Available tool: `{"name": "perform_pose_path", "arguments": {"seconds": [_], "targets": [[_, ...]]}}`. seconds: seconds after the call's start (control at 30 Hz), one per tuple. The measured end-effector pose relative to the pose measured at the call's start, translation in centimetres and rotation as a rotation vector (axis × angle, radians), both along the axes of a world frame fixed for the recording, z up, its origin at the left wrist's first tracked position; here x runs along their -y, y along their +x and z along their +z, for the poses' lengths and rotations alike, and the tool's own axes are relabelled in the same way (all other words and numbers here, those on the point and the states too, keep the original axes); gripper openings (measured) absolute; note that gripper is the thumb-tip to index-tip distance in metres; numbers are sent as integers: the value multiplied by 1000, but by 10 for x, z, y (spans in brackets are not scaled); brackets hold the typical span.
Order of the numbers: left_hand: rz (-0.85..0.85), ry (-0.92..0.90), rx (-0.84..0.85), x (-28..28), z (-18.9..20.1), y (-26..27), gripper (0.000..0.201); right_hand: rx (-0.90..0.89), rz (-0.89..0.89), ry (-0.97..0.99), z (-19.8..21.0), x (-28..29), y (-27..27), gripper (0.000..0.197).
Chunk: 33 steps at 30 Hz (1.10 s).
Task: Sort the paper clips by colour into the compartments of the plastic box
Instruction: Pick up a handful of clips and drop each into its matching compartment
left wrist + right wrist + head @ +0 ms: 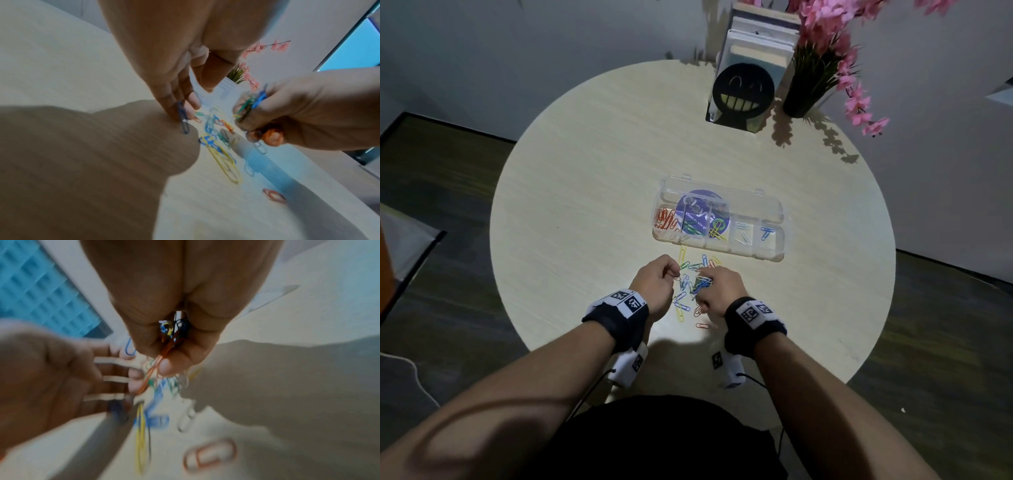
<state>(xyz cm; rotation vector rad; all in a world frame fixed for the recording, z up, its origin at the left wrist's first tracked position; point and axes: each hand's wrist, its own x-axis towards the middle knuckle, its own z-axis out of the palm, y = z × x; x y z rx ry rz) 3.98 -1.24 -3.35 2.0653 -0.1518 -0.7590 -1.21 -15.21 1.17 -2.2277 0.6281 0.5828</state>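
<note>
A clear plastic box (774, 253) lies open on the round table, with orange, green, yellow, white and blue clips in separate compartments. Loose coloured paper clips (685, 301) lie scattered just in front of it. My left hand (654, 284) pinches a dark blue clip (183, 118) between thumb and fingertips, its lower end near the tabletop. My right hand (719, 291) grips a mixed bunch of clips (702, 284), blue, green, yellow and orange, seen in the left wrist view as a bunch of clips (251, 104) and in the right wrist view as a bunch of clips (170, 335).
A black smiley-face book holder (743, 92) with books and a dark vase of pink flowers (811, 78) stand at the table's far right. A single orange clip (702, 325) lies near the right wrist. The table edge (517, 329) curves close on both sides.
</note>
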Motion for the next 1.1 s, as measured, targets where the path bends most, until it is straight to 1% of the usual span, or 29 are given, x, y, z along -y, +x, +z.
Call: {"name": "perform_pose_path", "arguments": {"seconds": [0.07, 0.1, 0.17, 0.2, 0.23, 0.27, 0.33, 0.37, 0.4, 0.43, 0.47, 0.53, 0.6, 0.67, 0.73, 0.8, 0.83, 0.9, 0.97, 1.03, 1.1], "targets": [[1, 2, 23, 0, 6, 4, 21, 46, -93, 78, 15, 10, -3, 24], [17, -13, 33, 2, 11, 5, 20, 79, -112, 94, 23, 14, -4, 21], [89, -85, 28, 9, 27, 3, 18, 141, -110, 90, 36, 18, -3, 16], [146, -143, -14, 15, 37, 1, 18, 171, -98, 79, 41, 17, -1, 15], [200, -211, -94, 21, 46, 0, 20, 195, -78, 68, 45, 16, 2, 14], [246, -298, -211, 27, 53, 0, 23, 216, -57, 60, 49, 15, 5, 12], [339, -552, -571, 35, 66, -1, 31, 252, -8, 25, 58, 8, 12, 14], [381, -688, -764, 36, 72, -1, 35, 277, 26, 0, 63, 3, 15, 18], [424, -799, -914, 36, 76, -1, 39, 303, 60, -33, 67, -1, 19, 23], [459, -874, -995, 35, 81, 0, 40, 326, 94, -62, 72, -6, 21, 30], [479, -929, -1032, 33, 86, 0, 38, 339, 121, -82, 76, -10, 22, 36], [504, -1009, -1039, 30, 93, 0, 34, 356, 195, -115, 81, -16, 21, 42], [543, -1056, -1051, 27, 94, 2, 31, 366, 286, -146, 86, -19, 19, 40], [596, -1060, -1058, 24, 90, 4, 26, 370, 369, -157, 93, -18, 17, 38], [618, -1062, -1046, 23, 87, 5, 26, 366, 408, -122, 100, -14, 15, 41], [615, -1088, -1043, 23, 87, 6, 27, 395, 372, -46, 107, -9, 14, 43], [607, -1098, -1047, 23, 89, 6, 27, 420, 333, -23, 108, -7, 14, 41], [571, -1113, -1053, 23, 93, 6, 32, 490, 215, -16, 109, -1, 15, 31], [531, -1083, -1043, 22, 96, 6, 43, 555, 106, -61, 108, 5, 17, 22], [492, -1022, -1022, 20, 99, 7, 50, 560, 88, -125, 108, 11, 18, 17], [486, -983, -1017, 19, 102, 7, 43, 500, 158, -163, 108, 12, 18, 15]]}}
